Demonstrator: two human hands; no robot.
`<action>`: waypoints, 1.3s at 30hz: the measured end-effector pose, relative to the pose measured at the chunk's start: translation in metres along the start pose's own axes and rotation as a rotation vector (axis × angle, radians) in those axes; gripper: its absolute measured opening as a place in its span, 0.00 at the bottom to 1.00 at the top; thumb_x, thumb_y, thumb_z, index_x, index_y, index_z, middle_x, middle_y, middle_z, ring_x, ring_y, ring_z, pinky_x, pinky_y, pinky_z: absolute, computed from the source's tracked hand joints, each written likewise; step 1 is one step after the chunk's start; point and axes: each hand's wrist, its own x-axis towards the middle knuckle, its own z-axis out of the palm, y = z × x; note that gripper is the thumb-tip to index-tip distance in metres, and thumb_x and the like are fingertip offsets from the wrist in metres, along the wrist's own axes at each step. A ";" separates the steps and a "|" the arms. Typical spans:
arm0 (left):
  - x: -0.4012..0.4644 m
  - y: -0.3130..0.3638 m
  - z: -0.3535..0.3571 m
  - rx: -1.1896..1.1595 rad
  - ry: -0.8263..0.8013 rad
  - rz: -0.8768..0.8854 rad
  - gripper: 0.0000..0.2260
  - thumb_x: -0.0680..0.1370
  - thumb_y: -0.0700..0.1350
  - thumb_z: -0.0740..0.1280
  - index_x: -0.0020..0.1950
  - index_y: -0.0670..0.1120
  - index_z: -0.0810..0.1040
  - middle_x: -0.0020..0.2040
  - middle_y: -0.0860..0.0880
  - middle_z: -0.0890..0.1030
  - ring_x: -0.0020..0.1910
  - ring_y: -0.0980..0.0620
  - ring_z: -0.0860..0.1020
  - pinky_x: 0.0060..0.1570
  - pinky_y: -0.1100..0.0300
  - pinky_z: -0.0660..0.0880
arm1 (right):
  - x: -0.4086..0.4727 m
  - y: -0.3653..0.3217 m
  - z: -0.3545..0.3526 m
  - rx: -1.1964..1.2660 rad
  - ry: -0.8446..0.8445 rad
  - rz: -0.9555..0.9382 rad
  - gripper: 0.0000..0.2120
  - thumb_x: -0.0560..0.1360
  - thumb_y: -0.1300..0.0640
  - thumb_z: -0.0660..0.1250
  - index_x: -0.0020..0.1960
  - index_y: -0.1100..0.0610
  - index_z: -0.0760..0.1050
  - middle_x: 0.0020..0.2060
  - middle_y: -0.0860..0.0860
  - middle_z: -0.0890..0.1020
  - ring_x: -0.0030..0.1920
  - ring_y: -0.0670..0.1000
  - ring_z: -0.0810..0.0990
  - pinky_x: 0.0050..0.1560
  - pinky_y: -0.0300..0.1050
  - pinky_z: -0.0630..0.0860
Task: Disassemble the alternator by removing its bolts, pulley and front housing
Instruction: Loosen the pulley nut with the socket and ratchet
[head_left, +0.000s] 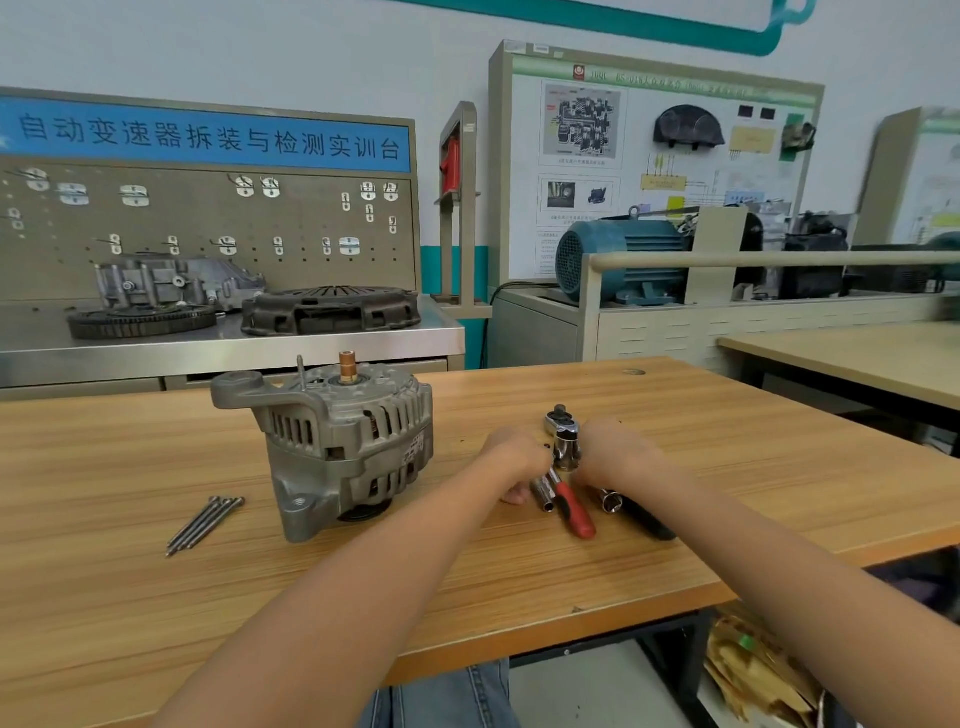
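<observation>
The alternator (332, 447) stood on the wooden tabletop (156, 597) to the left of both hands, well apart from them, its copper-coloured shaft end pointing up. Four long bolts (203, 524) lay loose in a bundle farther left still, so the through-bolts appeared to be out already. The underside was hidden, so whether the pulley was still on could not be told; the housing halves looked still joined, and that separation seemed the main work left.

The left hand (517, 460) and right hand (613, 454) met over a red-handled ratchet (569, 499), fingers curled around the large socket (565, 451) at its head, apparently fitting or swapping it. Two spare sockets (543, 496) lay just beside them, nearer the person.

Beyond the hands stood a steel bench with a pegboard (208, 228), a clutch cover (332, 310) and a ring gear (140, 319). To their far right were a teal electric motor (618, 260) and a training display board (654, 156).
</observation>
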 end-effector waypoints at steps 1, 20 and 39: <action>0.004 0.001 -0.001 0.076 0.037 0.056 0.10 0.80 0.42 0.57 0.46 0.38 0.75 0.36 0.44 0.76 0.34 0.49 0.75 0.37 0.59 0.75 | 0.001 0.000 0.002 -0.012 0.004 0.001 0.04 0.77 0.58 0.64 0.45 0.58 0.71 0.37 0.50 0.72 0.42 0.50 0.74 0.33 0.39 0.71; 0.041 0.008 0.006 -0.100 0.172 0.295 0.16 0.73 0.57 0.69 0.57 0.52 0.75 0.55 0.52 0.77 0.59 0.49 0.71 0.53 0.56 0.64 | 0.006 0.030 -0.015 0.679 -0.140 0.092 0.13 0.80 0.52 0.59 0.40 0.57 0.69 0.33 0.51 0.72 0.33 0.47 0.70 0.30 0.37 0.67; -0.080 -0.046 -0.107 -0.770 0.185 0.405 0.14 0.83 0.49 0.54 0.48 0.40 0.72 0.31 0.46 0.73 0.23 0.57 0.67 0.20 0.66 0.63 | -0.053 -0.069 -0.078 1.014 -0.141 -0.525 0.19 0.81 0.50 0.54 0.42 0.61 0.76 0.22 0.47 0.67 0.19 0.43 0.60 0.18 0.34 0.56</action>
